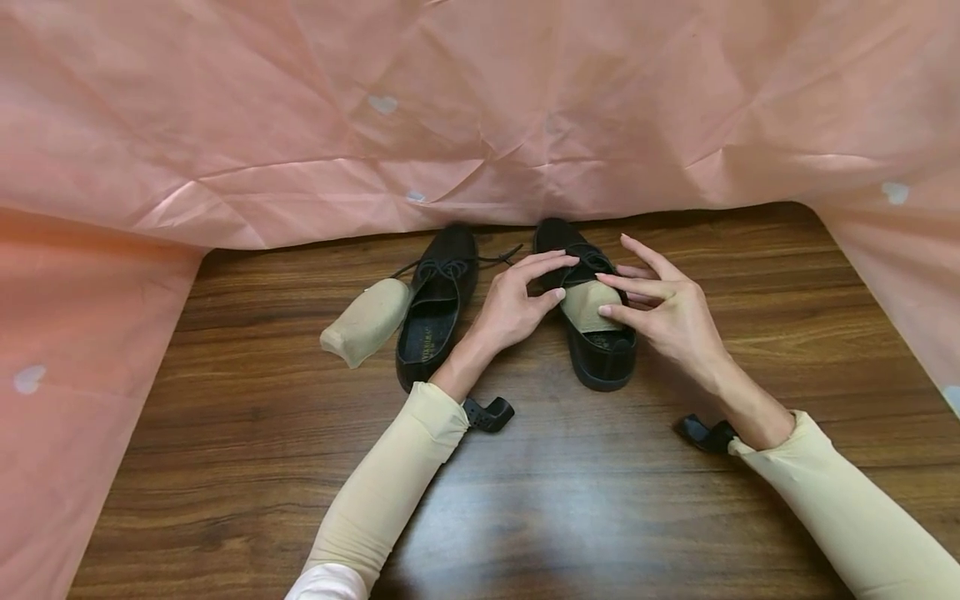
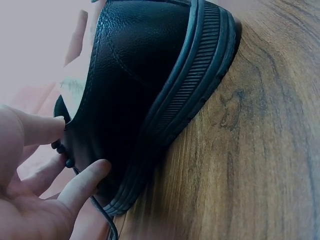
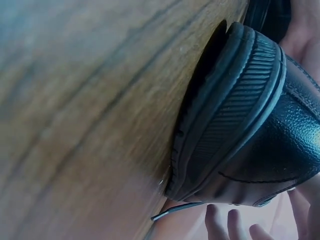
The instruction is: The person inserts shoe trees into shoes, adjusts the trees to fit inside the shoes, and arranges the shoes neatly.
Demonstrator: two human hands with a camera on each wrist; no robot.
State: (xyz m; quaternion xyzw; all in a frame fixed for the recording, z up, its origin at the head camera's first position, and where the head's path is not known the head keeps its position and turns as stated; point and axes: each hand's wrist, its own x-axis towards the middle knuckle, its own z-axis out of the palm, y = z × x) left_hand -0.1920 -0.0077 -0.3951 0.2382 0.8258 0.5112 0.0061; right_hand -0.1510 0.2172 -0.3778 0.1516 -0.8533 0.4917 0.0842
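Observation:
A black lace-up shoe [image 1: 602,367] stands toe away from me, a beige shoe filler [image 1: 585,305] lodged in its opening. My left hand [image 1: 517,300] grips this shoe, thumb at the rim of the opening, other fingertips over the laces and on the side of the upper [image 2: 100,125]. From the right, my right hand [image 1: 671,321] pinches the filler between thumb and index finger, while its other fingers are spread beside the shoe. The filler's front end is hidden inside the shoe. In the right wrist view the shoe's outer side and ribbed sole [image 3: 240,95] show.
Left of it stands the matching black shoe [image 1: 431,325], its lace trailing right. A second beige shoe filler [image 1: 367,321] lies against that shoe's left side. Everything stands on a brown wood-grain surface [image 1: 262,467], bordered behind and at the sides by pink cloth [image 1: 480,108].

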